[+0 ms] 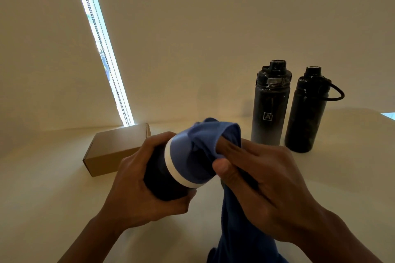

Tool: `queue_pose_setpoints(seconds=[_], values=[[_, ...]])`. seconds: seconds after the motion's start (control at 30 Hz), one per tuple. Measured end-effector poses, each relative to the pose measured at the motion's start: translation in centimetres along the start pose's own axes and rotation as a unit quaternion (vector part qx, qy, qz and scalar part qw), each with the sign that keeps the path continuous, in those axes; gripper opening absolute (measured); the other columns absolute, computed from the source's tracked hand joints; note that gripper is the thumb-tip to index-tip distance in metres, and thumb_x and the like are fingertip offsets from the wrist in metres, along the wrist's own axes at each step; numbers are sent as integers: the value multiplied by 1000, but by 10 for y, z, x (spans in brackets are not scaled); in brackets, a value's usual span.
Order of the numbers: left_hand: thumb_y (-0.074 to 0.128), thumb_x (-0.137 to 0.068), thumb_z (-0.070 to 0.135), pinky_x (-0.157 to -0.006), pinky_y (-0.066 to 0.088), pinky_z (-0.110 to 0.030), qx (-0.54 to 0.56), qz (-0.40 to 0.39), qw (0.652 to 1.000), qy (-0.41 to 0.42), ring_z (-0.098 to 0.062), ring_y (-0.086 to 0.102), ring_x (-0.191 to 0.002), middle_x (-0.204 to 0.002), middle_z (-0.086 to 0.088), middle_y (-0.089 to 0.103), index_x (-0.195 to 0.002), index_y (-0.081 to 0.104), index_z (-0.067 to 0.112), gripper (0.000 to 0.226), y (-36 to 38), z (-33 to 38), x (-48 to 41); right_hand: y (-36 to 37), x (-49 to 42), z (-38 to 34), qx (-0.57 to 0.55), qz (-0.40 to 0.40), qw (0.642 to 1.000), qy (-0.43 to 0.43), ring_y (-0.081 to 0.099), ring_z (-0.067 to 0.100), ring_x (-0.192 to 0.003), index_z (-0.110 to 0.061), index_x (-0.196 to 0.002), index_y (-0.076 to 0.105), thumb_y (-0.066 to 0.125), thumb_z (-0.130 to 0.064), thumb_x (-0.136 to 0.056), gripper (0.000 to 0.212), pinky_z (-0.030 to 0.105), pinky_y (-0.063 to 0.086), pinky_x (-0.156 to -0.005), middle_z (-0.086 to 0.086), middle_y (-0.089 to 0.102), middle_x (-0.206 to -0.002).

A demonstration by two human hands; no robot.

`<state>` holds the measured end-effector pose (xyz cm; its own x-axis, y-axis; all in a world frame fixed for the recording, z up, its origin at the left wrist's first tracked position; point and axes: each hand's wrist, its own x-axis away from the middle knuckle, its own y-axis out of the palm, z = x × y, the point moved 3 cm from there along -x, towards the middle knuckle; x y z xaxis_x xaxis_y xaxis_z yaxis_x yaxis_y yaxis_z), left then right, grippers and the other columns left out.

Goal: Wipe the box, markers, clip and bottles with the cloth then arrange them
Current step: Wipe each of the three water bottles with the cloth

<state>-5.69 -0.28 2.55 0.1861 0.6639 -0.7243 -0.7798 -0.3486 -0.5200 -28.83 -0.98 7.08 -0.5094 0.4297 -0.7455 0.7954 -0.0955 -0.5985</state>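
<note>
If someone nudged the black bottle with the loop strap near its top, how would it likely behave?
The bottle with the loop strap stands tall and narrow on the table, so it may tip rather than slide. Being round, it would probably roll once down. It stands close beside the other black bottle, so could knock it.

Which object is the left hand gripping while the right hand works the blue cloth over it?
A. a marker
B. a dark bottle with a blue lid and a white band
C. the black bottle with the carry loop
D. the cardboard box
B: the left hand grips the dark bottle with the blue lid, tilted, while the right hand presses the blue cloth on its top.
</note>
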Motion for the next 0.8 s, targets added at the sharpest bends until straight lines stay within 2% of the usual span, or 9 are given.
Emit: queue_pose_setpoints(seconds=[0.1, 0.17, 0.27, 0.37, 0.47, 0.6, 0.7, 0.8], values=[[88, -61, 63, -93, 56, -17, 27, 38, 999, -23, -3, 66, -116, -132, 26, 62, -144, 40, 52, 96, -5, -1, -1, 9, 2, 1, 51, -44, 997, -24, 39, -9, -71, -37, -122, 59, 41, -44, -105, 25, 5, 35, -71, -23, 50, -87], [88, -61, 56, -91, 54, -14, 31, 43, 998, -16, -2, 66, -116, -132, 29, 61, -143, 39, 55, 96, -5, 2, -1, 13, 5, 2, 62, -35, 997, -24, 37, -9, -73, -31, -123, 63, 43, -43, -104, 30, 3, 31, -74, -18, 56, -90], [91, -58, 43, -91, 54, -14, 20, 29, 999, -8, -4, 67, -116, -132, 24, 63, -144, 40, 49, 100, -3, 4, 0, 5, 4, -3, -1, 36, 999, -29, 42, -11, -69, -31, -109, 61, 43, -37, -104, 20, 4, 32, -69, -29, 41, -85], [97, -55, 37, -92, 53, -15, 9, 12, 1000, 4, -7, 68, -116, -133, 20, 64, -145, 41, 44, 106, -2, 5, 0, -6, 0, -9, -21, 83, 996, -37, 49, -12, -76, -30, -124, 61, 42, -32, -105, 27, 5, 34, -69, -33, 45, -96], [95, -56, 42, -92, 54, -18, -4, 0, 1000, 17, -8, 69, -114, -132, 21, 64, -144, 42, 44, 103, 0, 5, 0, -10, -1, -5, -14, 75, 997, -22, 54, -6, -77, -26, -132, 58, 39, -35, -106, 33, 8, 37, -70, -27, 50, -100], [102, -53, 37, -91, 55, -22, -30, -18, 999, 16, -9, 69, -113, -130, 20, 64, -142, 45, 40, 106, 4, 4, 2, -9, -1, 1, -48, 70, 996, 4, 58, -3, -76, -27, -127, 57, 38, -32, -106, 29, 8, 40, -67, -27, 51, -92], [105, -51, 37, -90, 57, -24, -43, -25, 999, -2, -9, 69, -111, -129, 19, 65, -139, 48, 36, 105, 4, 1, 2, -8, -1, 0, -72, 70, 995, -6, 57, -7, -75, -27, -126, 57, 38, -32, -106, 29, 6, 39, -67, -31, 49, -92], [105, -50, 39, -88, 58, -30, -53, -34, 998, -4, -14, 70, -109, -125, 13, 67, -133, 58, 24, 96, 4, 1, 2, -9, 1, 0, -64, 58, 996, -28, 53, -12, -78, -23, -126, 57, 35, -35, -107, 32, 6, 38, -69, -36, 47, -95]])
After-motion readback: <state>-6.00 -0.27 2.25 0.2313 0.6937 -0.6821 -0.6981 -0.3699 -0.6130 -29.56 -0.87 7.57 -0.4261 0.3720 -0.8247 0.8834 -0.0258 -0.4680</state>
